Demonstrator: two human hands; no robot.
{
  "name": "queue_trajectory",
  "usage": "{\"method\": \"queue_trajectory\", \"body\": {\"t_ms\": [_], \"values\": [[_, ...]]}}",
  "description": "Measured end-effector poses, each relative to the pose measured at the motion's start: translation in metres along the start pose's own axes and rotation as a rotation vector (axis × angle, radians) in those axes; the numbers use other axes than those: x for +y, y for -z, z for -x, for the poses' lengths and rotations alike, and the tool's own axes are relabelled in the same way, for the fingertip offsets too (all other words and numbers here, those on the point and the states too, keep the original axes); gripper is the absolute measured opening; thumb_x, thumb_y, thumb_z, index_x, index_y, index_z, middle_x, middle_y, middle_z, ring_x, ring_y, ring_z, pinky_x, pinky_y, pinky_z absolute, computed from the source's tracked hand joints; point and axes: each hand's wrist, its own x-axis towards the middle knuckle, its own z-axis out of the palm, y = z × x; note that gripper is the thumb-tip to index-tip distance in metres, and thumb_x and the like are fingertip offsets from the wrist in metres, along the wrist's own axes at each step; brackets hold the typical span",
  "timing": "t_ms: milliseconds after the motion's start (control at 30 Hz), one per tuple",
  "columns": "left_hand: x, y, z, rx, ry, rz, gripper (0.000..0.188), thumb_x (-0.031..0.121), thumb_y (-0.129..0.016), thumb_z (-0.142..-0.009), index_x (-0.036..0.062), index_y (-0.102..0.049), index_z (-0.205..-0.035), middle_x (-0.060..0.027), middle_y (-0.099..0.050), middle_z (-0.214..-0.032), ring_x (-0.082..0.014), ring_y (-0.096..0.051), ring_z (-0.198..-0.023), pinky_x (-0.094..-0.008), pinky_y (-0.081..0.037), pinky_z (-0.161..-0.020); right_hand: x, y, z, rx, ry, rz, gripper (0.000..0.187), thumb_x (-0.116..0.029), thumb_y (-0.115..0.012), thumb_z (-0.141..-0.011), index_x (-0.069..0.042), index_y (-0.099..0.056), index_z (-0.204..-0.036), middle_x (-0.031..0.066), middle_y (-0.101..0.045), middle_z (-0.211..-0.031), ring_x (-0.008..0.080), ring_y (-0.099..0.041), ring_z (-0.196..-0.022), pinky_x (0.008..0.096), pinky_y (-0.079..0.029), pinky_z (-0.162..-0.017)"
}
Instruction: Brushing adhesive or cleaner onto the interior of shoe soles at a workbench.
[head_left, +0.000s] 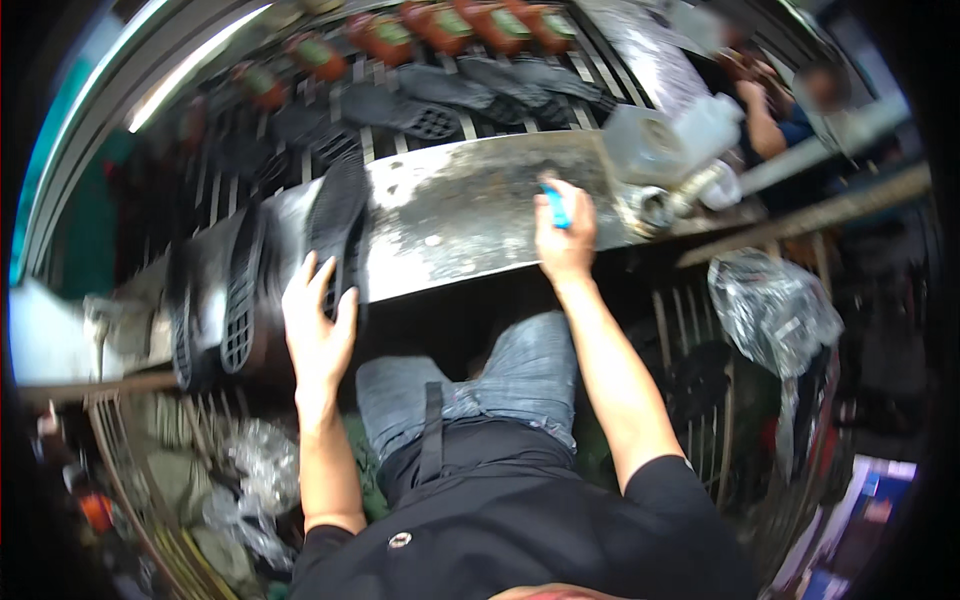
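My left hand (320, 325) reaches over the near end of a black shoe sole (338, 205), its fingers and thumb spread apart. Whether the fingertips touch the sole is not clear. My right hand (567, 235) is closed around a small blue-handled tool (557, 207), held over the metal worktop (450, 240). The tool's dark tip is blurred, so its kind cannot be made out. Left of my left hand, two more black soles lie with their gridded undersides partly showing, one of them a ribbed sole (240, 310).
Beyond the worktop, a slatted rack carries several black soles (400, 108) and brown shoes (437, 28). Cloudy plastic containers (645, 143) stand at the worktop's right end. A clear plastic bag (770, 310) hangs at right. Another person's arm (765, 125) shows at the upper right.
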Motion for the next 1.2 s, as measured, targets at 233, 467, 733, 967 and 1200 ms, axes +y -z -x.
{"method": "queue_trajectory", "body": {"t_ms": [233,467,733,967,1200], "values": [[0.022,0.016,0.003,0.104,0.504,1.001,0.046,0.013,-0.069,-0.106,0.0009,-0.064,-0.15,-0.0196,-0.066,-0.15,-0.0326,-0.067,-0.132,-0.0404,-0.049,-0.119,0.009,0.005,0.001,-0.001,0.047,0.047,0.026,-0.016,-0.076,-0.101,-0.007,-0.07,-0.125,0.0147,-0.073,-0.116,0.0388,-0.069,-0.11,0.0486,-0.052,-0.098],[0.01,-0.018,0.032,-0.468,0.453,2.178,0.082,0.062,-0.048,-0.112,0.0197,-0.022,-0.177,-0.029,-0.039,-0.171,-0.0556,-0.053,-0.146,-0.0708,-0.056,-0.106,0.001,0.009,0.006,-0.008,0.045,-0.138,0.026,-0.013,-0.075,-0.101,-0.005,-0.069,-0.125,0.0154,-0.072,-0.112,0.0394,-0.069,-0.106,0.0487,-0.051,-0.095],[0.043,-0.069,0.083,-0.797,0.804,2.041,0.074,0.055,-0.045,-0.113,-0.002,-0.05,-0.16,-0.0325,-0.063,-0.147,-0.0509,-0.065,-0.131,-0.0636,-0.064,-0.092,0.025,0.127,0.036,0.098,-0.204,-0.139,0.017,-0.011,-0.069,-0.108,0.0,-0.07,-0.12,0.0133,-0.077,-0.103,0.0271,-0.075,-0.092,0.039,-0.059,-0.084],[0.075,-0.107,0.06,-0.971,0.994,1.991,0.073,0.055,-0.036,-0.117,-0.0026,-0.049,-0.161,-0.0265,-0.063,-0.151,-0.0442,-0.067,-0.134,-0.059,-0.065,-0.097,0.044,0.176,0.003,-0.008,-0.306,0.031,0.021,-0.018,-0.067,-0.11,-0.001,-0.072,-0.122,0.0169,-0.078,-0.115,0.0348,-0.075,-0.107,0.0426,-0.057,-0.096],[0.085,-0.095,0.064,-0.77,1.178,2.132,0.065,0.048,-0.04,-0.118,0.0036,-0.043,-0.165,-0.0295,-0.05,-0.164,-0.0562,-0.051,-0.148,-0.0675,-0.045,-0.122,0.018,0.147,0.034,0.17,-0.401,-0.292,0.022,-0.018,-0.06,-0.116,0.001,-0.069,-0.122,0.0085,-0.076,-0.109,0.0146,-0.072,-0.098,0.0333,-0.057,-0.088]]}}
